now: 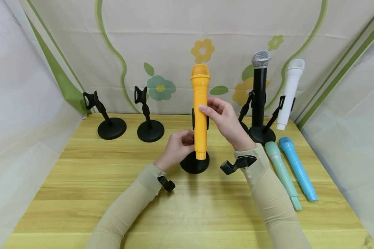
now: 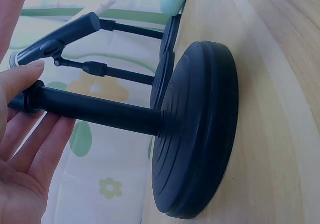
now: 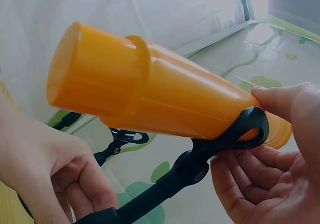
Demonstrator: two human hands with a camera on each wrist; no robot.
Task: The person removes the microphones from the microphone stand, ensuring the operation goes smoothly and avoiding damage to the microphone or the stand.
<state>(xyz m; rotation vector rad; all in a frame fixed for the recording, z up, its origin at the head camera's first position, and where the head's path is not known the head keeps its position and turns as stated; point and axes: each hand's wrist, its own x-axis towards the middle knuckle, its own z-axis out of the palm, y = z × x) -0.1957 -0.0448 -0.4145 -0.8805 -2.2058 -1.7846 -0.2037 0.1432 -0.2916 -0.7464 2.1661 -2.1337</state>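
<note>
My right hand point(image 1: 226, 121) pinches an orange microphone point(image 1: 201, 131) between thumb and fingers, at its middle. The microphone stands nearly upright in the head view, grille at the top. In the right wrist view, its body lies in the clip point(image 3: 252, 129) of a black desktop microphone stand. My left hand point(image 1: 176, 148) grips the stand's post point(image 2: 100, 108) with thumb and fingers, below the clip. The stand's round base point(image 1: 194, 166) sits on the wooden table, partly hidden behind the microphone's lower end in the head view.
Two bare stands point(image 1: 112, 128) point(image 1: 150, 131) are at the back left. At the back right, stands hold a black microphone point(image 1: 259, 93) with silver grille and a white microphone point(image 1: 291, 93). A mint microphone point(image 1: 283, 173) and a blue microphone point(image 1: 299, 169) lie by my right forearm. A fabric backdrop point(image 1: 174, 20) rises behind.
</note>
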